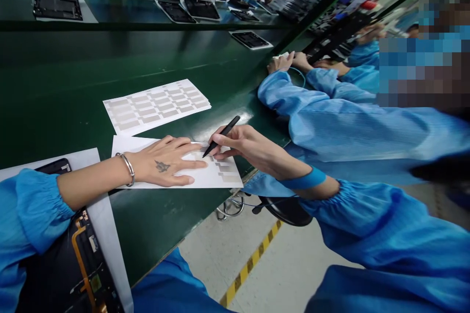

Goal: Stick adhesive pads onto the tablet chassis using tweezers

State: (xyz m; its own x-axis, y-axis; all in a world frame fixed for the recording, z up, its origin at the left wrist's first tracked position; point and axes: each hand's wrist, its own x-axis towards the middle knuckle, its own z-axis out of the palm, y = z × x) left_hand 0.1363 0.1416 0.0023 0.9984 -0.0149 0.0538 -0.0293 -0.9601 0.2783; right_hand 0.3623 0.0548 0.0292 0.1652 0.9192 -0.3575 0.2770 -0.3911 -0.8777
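My left hand (161,161) lies flat with its fingers spread on a white sheet (141,145) on the green bench. That sheet carries rows of small grey adhesive pieces (227,168), partly covered by my hands. Held between the thumb and fingers of my right hand (238,144) are black tweezers (223,133), tilted with their pointed tip down at the sheet, close to my left index fingertip. Whether the tip grips anything is too small to tell. Just behind lies a small stack of similar sheets (157,105) with grey pieces in rows.
A dark device panel with an orange flex cable (82,254) lies on white paper under my left forearm. Black device frames (57,6) sit on the raised shelf, another (251,39) below it. A co-worker's blue sleeve (330,127) is close on the right. The bench edge (183,238) runs diagonally.
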